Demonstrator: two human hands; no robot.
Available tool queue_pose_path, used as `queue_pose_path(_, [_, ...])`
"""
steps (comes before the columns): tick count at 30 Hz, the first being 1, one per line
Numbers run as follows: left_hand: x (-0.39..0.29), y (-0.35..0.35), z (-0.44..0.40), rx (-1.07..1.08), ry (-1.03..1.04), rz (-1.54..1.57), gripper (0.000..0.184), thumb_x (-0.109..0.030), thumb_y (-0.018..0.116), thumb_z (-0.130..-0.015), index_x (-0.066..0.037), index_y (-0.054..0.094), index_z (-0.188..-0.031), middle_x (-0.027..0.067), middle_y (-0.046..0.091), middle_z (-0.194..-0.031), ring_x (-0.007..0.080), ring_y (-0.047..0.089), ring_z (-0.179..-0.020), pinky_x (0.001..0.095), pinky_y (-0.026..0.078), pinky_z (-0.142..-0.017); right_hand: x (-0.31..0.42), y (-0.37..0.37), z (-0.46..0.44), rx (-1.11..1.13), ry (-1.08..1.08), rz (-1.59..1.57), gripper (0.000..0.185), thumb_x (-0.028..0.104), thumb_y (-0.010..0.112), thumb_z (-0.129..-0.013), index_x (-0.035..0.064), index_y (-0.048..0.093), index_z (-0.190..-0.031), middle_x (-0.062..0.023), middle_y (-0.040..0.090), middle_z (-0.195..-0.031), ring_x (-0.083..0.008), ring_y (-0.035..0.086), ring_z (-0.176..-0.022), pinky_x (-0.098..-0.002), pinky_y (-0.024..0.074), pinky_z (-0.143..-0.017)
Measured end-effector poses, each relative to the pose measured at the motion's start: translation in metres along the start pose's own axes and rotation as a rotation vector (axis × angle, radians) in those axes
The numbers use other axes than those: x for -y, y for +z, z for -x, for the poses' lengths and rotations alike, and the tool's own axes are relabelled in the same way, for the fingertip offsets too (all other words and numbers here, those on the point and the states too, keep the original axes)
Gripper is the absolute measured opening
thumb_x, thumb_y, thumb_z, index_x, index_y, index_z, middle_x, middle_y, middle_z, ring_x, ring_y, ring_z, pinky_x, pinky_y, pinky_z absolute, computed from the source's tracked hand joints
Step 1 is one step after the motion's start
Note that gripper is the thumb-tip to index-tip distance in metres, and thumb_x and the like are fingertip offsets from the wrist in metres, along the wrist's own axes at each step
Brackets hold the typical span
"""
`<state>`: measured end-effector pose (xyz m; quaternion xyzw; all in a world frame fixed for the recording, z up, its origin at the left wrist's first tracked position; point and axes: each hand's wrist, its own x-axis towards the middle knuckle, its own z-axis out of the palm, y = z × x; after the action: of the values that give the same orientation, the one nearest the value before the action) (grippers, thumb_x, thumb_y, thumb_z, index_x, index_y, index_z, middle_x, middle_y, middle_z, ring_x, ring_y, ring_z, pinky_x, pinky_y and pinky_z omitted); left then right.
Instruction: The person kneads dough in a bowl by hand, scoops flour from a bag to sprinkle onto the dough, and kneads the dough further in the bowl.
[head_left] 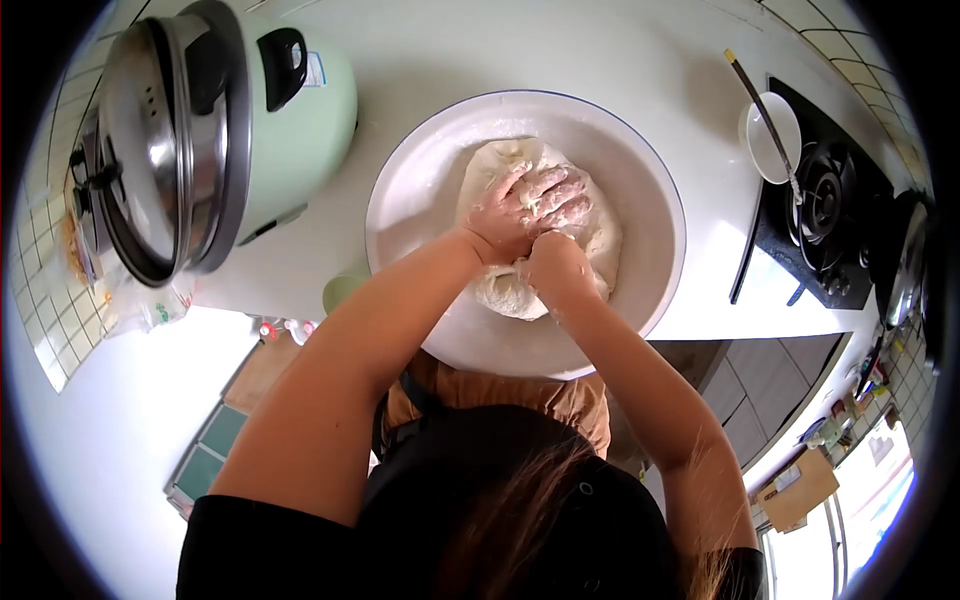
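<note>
A large mass of pale dough [602, 235] lies in a wide white basin [650, 205] with a blue rim. My left hand [525, 205] rests on top of the dough, fingers stretched out and coated with sticky flour paste. Right beside it, my right hand [560, 268] is curled closed and pressed into the near part of the dough. Its fingertips are hidden from above. A rounded fold of dough bulges out below the two hands, towards my body.
On the left stands a big pale green rice cooker [310, 130] with a metal lid. A green round object [343, 290] shows beside the basin. To the right, a white bowl [770, 135] with a long stick across it sits by the black gas stove [825, 200].
</note>
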<state>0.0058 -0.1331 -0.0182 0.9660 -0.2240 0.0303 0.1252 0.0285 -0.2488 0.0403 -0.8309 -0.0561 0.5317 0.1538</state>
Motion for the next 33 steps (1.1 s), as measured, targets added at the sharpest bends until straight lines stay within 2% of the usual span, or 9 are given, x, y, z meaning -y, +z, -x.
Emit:
queue_pose_path(11, [0.006,0.000,-0.002,-0.017,0.042,-0.057,0.041,-0.030,0.051,-0.085,-0.031,0.054,-0.125,-0.0087,0.044,-0.137,0.0142,0.038,-0.126,0.0449,0.025,-0.105,-0.002,0.027,0.008,-0.361,-0.030,-0.009,0.025,0.021,0.062,-0.075,0.0002,0.065,-0.089,-0.0213,0.065,-0.090,-0.0359,0.063,-0.087,-0.0417,0.0509,-0.076])
queue_pose_path(15, [0.010,-0.004,-0.002,-0.069,0.050,0.216,0.035,-0.026,0.051,-0.088,-0.023,0.057,-0.122,-0.0041,0.049,-0.134,0.0178,0.043,-0.123,0.0433,0.024,-0.106,-0.016,0.057,0.071,-0.501,-0.062,-0.611,0.017,0.015,0.060,-0.079,0.0015,0.061,-0.089,-0.0187,0.064,-0.080,-0.0332,0.062,-0.076,-0.0390,0.0486,-0.069])
queue_pose_path(17, [0.011,-0.023,-0.005,-0.090,-0.097,0.595,0.030,-0.025,0.050,-0.091,-0.014,0.059,-0.118,0.0075,0.057,-0.122,0.0235,0.051,-0.115,0.0386,0.035,-0.099,-0.031,0.071,0.104,-0.800,-0.114,-0.519,0.022,0.022,0.063,-0.078,0.0017,0.061,-0.086,-0.0189,0.065,-0.082,-0.0346,0.064,-0.076,-0.0397,0.0493,-0.069])
queue_pose_path(19, [0.013,-0.061,-0.012,-0.118,-0.302,1.056,0.027,-0.022,0.052,-0.090,-0.009,0.062,-0.111,0.0134,0.063,-0.109,0.0285,0.057,-0.105,0.0382,0.042,-0.092,-0.045,0.079,0.126,-0.858,0.022,-0.555,0.028,0.028,0.063,-0.080,0.0012,0.062,-0.087,-0.0194,0.065,-0.081,-0.0340,0.064,-0.077,-0.0394,0.0496,-0.070])
queue_pose_path(21, [0.026,-0.086,-0.010,-0.264,-0.142,0.712,0.018,-0.017,0.056,-0.086,-0.005,0.064,-0.097,0.0137,0.066,-0.092,0.0306,0.061,-0.093,0.0382,0.045,-0.086,-0.053,0.074,0.138,-0.902,0.360,-0.391,0.033,0.032,0.063,-0.082,0.0009,0.062,-0.090,-0.0201,0.065,-0.083,-0.0345,0.064,-0.081,-0.0393,0.0496,-0.074])
queue_pose_path(23, [0.042,-0.100,-0.004,-0.317,-0.129,0.436,0.022,-0.020,0.057,-0.084,-0.007,0.062,-0.101,0.0133,0.064,-0.099,0.0297,0.059,-0.096,0.0382,0.043,-0.090,-0.075,0.085,0.131,-1.165,0.412,-0.237,0.037,0.035,0.062,-0.083,0.0001,0.062,-0.094,-0.0207,0.065,-0.087,-0.0355,0.063,-0.085,-0.0400,0.0495,-0.077])
queue_pose_path(26, [0.067,-0.090,0.008,-0.283,-0.266,-0.049,0.035,-0.024,0.057,-0.083,-0.007,0.057,-0.114,0.0143,0.059,-0.111,0.0289,0.055,-0.107,0.0383,0.040,-0.095,-0.077,0.073,0.135,-0.879,0.429,-0.314,0.042,0.036,0.062,-0.082,-0.0030,0.061,-0.097,-0.0223,0.065,-0.093,-0.0368,0.063,-0.089,-0.0413,0.0493,-0.080])
queue_pose_path(30, [0.076,-0.093,0.019,-0.163,-0.366,-0.207,0.047,-0.025,0.055,-0.085,-0.003,0.048,-0.125,0.0169,0.055,-0.119,0.0282,0.048,-0.116,0.0380,0.038,-0.100,-0.096,0.073,0.117,-0.774,0.372,-0.281,0.036,0.030,0.059,-0.082,-0.0006,0.062,-0.101,-0.0214,0.065,-0.096,-0.0373,0.062,-0.092,-0.0421,0.0486,-0.082])
queue_pose_path(33, [0.096,-0.078,0.024,-0.015,-0.486,-0.066,0.039,-0.024,0.053,-0.086,-0.002,0.051,-0.119,0.0191,0.054,-0.120,0.0290,0.048,-0.116,0.0378,0.041,-0.097,-0.107,0.060,0.116,-0.814,0.301,-0.221,0.034,0.029,0.057,-0.083,0.0015,0.063,-0.101,-0.0207,0.065,-0.098,-0.0372,0.062,-0.093,-0.0424,0.0485,-0.082])
